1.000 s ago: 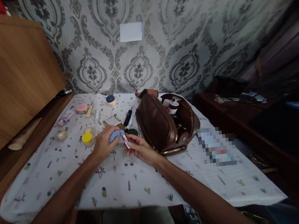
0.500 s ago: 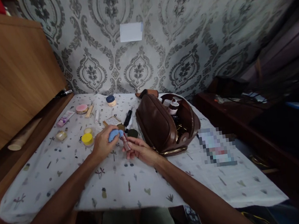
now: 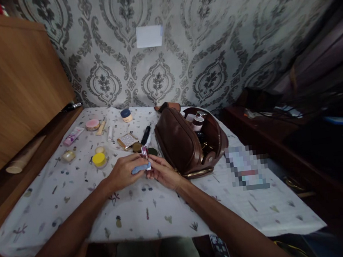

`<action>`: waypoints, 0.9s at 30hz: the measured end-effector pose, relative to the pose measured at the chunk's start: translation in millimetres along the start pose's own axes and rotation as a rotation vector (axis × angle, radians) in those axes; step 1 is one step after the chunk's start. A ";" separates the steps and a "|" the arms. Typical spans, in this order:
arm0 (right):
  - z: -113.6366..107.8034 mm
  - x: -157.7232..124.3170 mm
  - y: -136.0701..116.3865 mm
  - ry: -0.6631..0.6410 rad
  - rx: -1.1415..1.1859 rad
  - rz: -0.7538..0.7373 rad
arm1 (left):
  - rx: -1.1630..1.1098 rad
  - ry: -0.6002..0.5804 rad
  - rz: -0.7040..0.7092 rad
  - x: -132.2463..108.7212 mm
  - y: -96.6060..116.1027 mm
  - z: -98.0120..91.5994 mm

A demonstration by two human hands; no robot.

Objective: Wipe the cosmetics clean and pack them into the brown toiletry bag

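My left hand (image 3: 121, 173) is closed on a small blue cloth (image 3: 139, 169), pressing it against a small tube. That tube, a clear and pinkish-red cosmetic tube that looks like lip gloss (image 3: 145, 151), stands nearly upright in the fingers of my right hand (image 3: 166, 173). Its lower part is partly covered by the cloth and fingers. Just beyond the hands are a glittery square compact (image 3: 127, 140), a round brownish lid or pot (image 3: 137, 147) and a dark green round one (image 3: 152, 151). Close by on the right stands an open brown leather bag (image 3: 177, 138).
Inside the bag is a white-capped jar (image 3: 197, 123). A yellow-lidded jar (image 3: 99, 160), a pink round compact (image 3: 92, 124), a navy-lidded jar (image 3: 126, 115) and a black tube (image 3: 146, 134) stand or lie on the patterned tablecloth (image 3: 132, 219). A wooden cabinet (image 3: 14, 80) borders the left.
The cosmetic tube has turned from slanting down to nearly upright. My left hand has moved down and toward the tube, bringing the blue cloth lower around it.
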State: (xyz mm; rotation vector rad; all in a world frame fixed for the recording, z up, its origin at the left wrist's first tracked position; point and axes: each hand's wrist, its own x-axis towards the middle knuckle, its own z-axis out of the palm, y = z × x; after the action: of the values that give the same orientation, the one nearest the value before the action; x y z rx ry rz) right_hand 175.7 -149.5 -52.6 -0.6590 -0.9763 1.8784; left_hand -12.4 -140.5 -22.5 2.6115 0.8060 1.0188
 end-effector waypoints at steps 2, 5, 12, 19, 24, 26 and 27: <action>0.4 0.6 -0.9 0.016 -0.003 0.002 | -0.038 -0.004 -0.012 1.1 1.1 -0.9; -1.1 0.9 -2.0 0.025 -0.013 0.003 | -0.063 0.080 -0.077 3.1 0.9 -2.6; -2.5 -2.6 -1.4 -0.031 -0.105 0.036 | 0.051 0.326 -0.269 5.8 -2.6 -6.3; -1.0 -1.6 -1.5 -0.018 -0.030 -0.019 | 0.099 0.169 -0.109 1.3 -2.8 0.8; 1.0 -1.9 -3.6 0.060 -0.040 -0.018 | 0.086 0.072 0.088 -0.5 0.7 4.9; 1.5 -1.8 -4.0 0.086 -0.062 -0.030 | 0.014 0.048 0.125 0.8 3.5 4.5; 1.3 -1.7 -4.1 0.092 -0.070 -0.036 | -0.022 0.044 0.120 1.7 4.6 3.8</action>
State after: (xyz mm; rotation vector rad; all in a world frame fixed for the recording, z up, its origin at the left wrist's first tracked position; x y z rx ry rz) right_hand 177.4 -150.2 -48.4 -0.7579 -0.9912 1.7728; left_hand -6.9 -143.4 -22.5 2.6548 0.6503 1.1140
